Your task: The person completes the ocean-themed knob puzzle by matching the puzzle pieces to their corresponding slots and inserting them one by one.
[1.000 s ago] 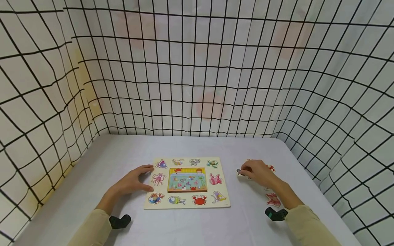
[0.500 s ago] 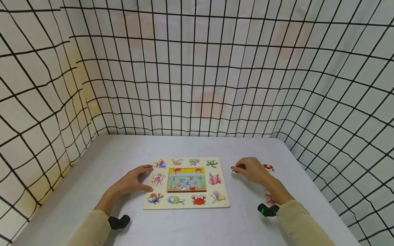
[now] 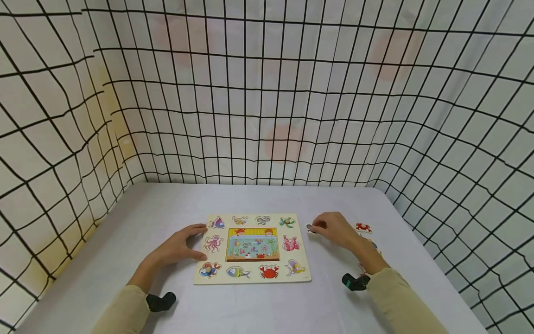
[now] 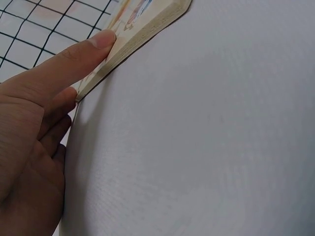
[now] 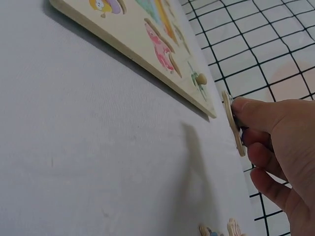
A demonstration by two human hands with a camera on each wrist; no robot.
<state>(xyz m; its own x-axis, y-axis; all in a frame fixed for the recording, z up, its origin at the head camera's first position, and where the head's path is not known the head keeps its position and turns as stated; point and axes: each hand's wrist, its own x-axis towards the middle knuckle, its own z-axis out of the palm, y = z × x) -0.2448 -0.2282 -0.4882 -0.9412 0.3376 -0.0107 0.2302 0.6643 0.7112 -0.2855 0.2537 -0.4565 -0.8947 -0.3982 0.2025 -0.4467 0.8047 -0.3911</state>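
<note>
A light wooden puzzle board [image 3: 285, 258] with sea-animal shapes around an aquarium picture lies flat on the table. My left hand [image 3: 178, 246] rests at its left side; in the left wrist view the thumb [image 4: 101, 42] touches the board's edge. Right of the board, my right hand [image 3: 337, 230] pinches a small grey-and-white puzzle piece [image 3: 309, 228] between thumb and fingers. The right wrist view has that piece edge-on, off the board's corner, its printed face mostly hidden. A round wooden knob [image 5: 201, 78] stands on the green turtle shape.
A red crab piece [image 3: 363, 227] lies beyond my right forearm, with other pieces partly hidden by the arm. White cloth covers the table [image 3: 250, 311]. A black grid net [image 3: 263, 116] encloses the back and sides. Dark devices sit at both wrists.
My right hand has moved left toward the board's upper right corner with the puzzle piece, uncovering the crab piece. The left hand stays at the board's left side.
</note>
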